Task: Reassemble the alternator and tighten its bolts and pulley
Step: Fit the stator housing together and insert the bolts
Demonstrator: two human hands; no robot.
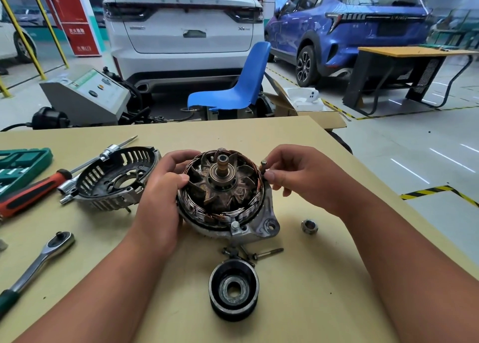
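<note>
I see the alternator [223, 195] sitting open side up around the middle of the counter [324, 278], its copper windings, fan blades and centre shaft exposed. My left grip [160, 187] is wrapped round the alternator's left rim, fingers curled over the far side and thumb resting on the windings. My right grip [298, 176] pinches a bolt [263, 166] between thumb and fingertips; the bolt stands roughly upright at the right rim of the housing, its head up. I cannot tell whether its tip has entered a hole. A second bolt [235, 225] is seated in the lug on the side of the housing nearest me.

Between the alternator and the near edge lies the pulley [233, 288], flat, its bore facing up. Just beyond it, touching or nearly touching the housing's underside, a loose bolt [268, 252] lies on its side among a few small dark fasteners. A nut [309, 226] rests alone toward the right edge, clear of my right forearm.

Toward the left edge the slotted rear cover [116, 179] lies hollow side up, just beside my left grip. Farther left are a red-and-black screwdriver [31, 189], a green socket case [20, 166] and, nearer me, a ratchet [39, 262]. Beyond the far edge stand a blue chair [233, 83], a white car [181, 26] and a blue car [350, 26].
</note>
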